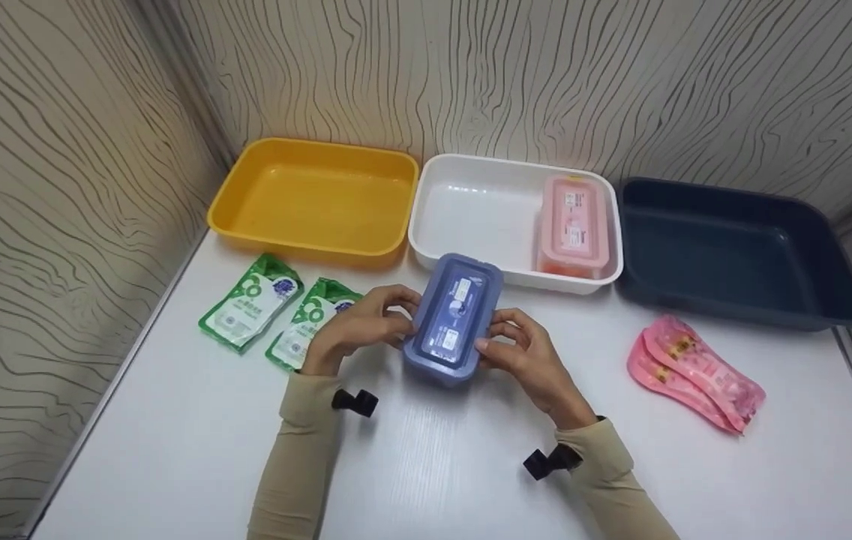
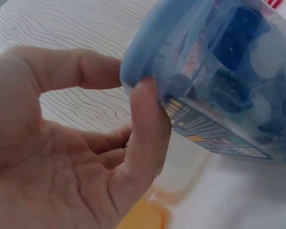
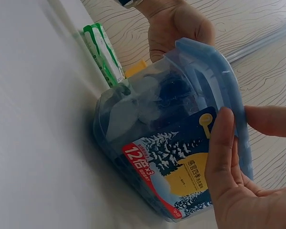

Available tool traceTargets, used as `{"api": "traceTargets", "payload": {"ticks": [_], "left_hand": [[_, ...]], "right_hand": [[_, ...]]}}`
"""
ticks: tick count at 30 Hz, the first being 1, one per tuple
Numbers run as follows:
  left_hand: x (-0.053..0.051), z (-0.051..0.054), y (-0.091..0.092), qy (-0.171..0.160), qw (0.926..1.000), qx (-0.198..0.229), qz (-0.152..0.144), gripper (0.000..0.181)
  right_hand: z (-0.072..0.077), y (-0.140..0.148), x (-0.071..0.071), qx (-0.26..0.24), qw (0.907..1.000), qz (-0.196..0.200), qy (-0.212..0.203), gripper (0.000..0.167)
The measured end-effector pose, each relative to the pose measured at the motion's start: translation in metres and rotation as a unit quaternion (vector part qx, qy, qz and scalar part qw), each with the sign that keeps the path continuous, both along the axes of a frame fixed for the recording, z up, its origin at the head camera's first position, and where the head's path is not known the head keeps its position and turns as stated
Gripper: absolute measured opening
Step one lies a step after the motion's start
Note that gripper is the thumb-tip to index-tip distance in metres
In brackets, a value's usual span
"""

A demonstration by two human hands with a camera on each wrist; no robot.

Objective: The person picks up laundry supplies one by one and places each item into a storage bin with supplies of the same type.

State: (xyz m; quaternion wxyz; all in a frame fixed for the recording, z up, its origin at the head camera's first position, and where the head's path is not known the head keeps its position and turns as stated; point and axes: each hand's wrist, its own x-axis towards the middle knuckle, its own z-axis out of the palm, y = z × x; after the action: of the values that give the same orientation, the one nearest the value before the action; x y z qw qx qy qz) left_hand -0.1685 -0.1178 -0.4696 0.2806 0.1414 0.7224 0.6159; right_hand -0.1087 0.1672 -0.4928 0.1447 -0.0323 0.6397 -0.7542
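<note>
"How was the blue box held?"
"The left hand pinched its lid rim at nine o'clock; the right hand gripped the rim towards four; the box was tilted."
"And its handling?"
"Fairly light, I judged, with stiff, slick walls; best held under the rim, both sides; the white tray lay just beyond, towards one o'clock."

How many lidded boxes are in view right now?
2. The blue box is held between the left hand and right hand; the pink box sits inside the white tray, at its right end.
</note>
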Motion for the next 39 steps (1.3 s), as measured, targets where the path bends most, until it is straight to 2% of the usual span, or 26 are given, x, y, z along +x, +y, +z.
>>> {"api": "traceTargets", "payload": {"ticks": [6, 19, 26, 35, 39], "left_hand": [[0.001, -0.002, 0.003, 0.001, 0.9999, 0.012, 0.003, 0.052], [0.0, 0.005, 0.004, 0.01, 0.999, 0.044, 0.001, 0.05], [0.001, 0.008, 0.008, -0.008, 0.9964, 0.085, 0.001, 0.048], [0.003, 0.006, 0.021, -0.027, 0.9935, 0.107, 0.028, 0.049], [0.004, 0.008, 0.029, -0.035, 0.9913, 0.118, 0.047, 0.05]], "right_hand": [[0.0, 0.002, 0.001, 0.0, 1.0, -0.01, 0.001, 0.042], [0.007, 0.003, -0.004, -0.024, 0.9993, -0.026, -0.009, 0.025], [0.015, 0.008, -0.006, -0.036, 0.9991, -0.019, -0.002, 0.021], [0.023, 0.019, -0.008, -0.028, 0.9993, -0.022, -0.003, 0.019], [0.029, 0.025, -0.011, -0.026, 0.9993, -0.025, 0.005, 0.02]]}}
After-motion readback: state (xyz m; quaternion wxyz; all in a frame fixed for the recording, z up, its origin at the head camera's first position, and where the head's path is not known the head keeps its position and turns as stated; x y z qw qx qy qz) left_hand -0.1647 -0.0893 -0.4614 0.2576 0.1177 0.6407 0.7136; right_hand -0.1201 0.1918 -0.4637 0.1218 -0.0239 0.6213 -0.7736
